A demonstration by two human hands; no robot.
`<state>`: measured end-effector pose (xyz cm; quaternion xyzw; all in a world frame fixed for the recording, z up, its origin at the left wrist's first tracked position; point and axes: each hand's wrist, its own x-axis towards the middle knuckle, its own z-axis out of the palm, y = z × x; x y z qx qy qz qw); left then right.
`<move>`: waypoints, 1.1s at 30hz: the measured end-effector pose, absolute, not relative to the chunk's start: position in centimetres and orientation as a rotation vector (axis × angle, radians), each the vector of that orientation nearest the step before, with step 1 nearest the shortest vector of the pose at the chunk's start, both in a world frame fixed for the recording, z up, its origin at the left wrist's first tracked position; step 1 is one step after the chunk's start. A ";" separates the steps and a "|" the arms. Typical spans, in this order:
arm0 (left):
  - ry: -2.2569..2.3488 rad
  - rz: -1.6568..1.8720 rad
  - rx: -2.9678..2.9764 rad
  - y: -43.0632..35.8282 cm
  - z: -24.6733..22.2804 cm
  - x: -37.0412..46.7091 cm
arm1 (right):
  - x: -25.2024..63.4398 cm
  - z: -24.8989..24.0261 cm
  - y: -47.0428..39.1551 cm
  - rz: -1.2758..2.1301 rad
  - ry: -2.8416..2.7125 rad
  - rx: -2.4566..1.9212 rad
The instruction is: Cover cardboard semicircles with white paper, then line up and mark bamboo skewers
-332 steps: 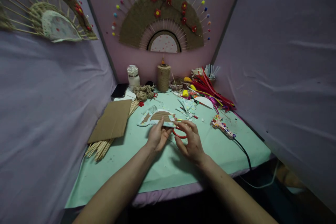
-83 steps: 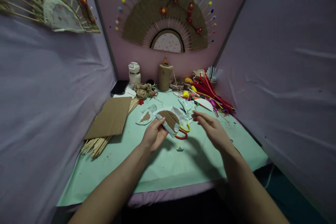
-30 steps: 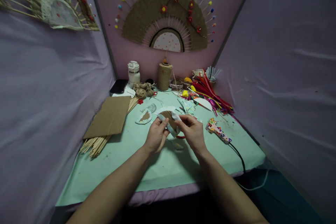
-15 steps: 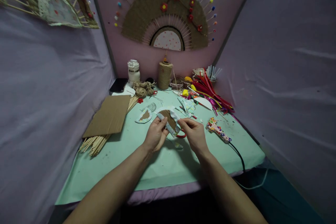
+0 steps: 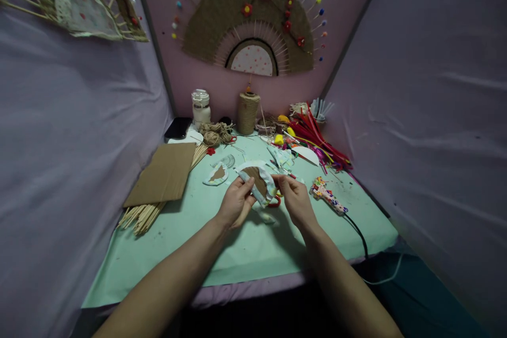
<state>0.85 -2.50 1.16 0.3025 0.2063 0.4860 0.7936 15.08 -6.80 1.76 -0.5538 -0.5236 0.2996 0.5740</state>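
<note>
A cardboard half-circle (image 5: 259,184) with pale patterned fabric folded over its edges is raised above the table, brown side up. My left hand (image 5: 236,203) grips its straight edge, thumb on top and fingers beneath. At the curved right edge, my right hand (image 5: 295,198) pinches the fabric border; its fingertips are partly hidden. Red-handled scissors (image 5: 274,202) lie partly hidden behind the piece. A similar smaller fabric-edged piece (image 5: 216,174) rests on the table to the left, beside a clear protractor (image 5: 227,161).
Right of my hands lies a glue gun (image 5: 328,196) with a black cord. A cardboard sheet (image 5: 162,174) covers wooden sticks (image 5: 144,221) on the left. Twine (image 5: 248,113), a jar (image 5: 201,108), a phone (image 5: 178,128) and red pipe cleaners (image 5: 320,137) stand or lie behind.
My right hand has shifted slightly right, and the fabric it was pulling inward now lies along the curved edge. My left hand keeps its grip.
</note>
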 end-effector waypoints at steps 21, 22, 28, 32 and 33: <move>0.551 1.062 0.973 -2.7 -0.1 0.9 | 15.0 2.4 -5.6 0.832 -1.132 -1.267; 0.551 1.060 0.980 -2.7 -0.1 0.9 | 15.0 2.5 -5.6 0.776 -1.166 -1.266; 0.575 1.054 0.990 -2.7 -0.4 0.8 | 14.4 2.4 -6.1 0.291 -1.402 -1.309; 0.562 1.045 0.969 -2.6 -0.2 0.9 | 14.4 2.3 -6.2 0.212 -1.425 -1.308; 0.551 1.038 0.939 -2.7 0.0 0.9 | 14.6 2.3 -6.2 0.282 -1.409 -1.303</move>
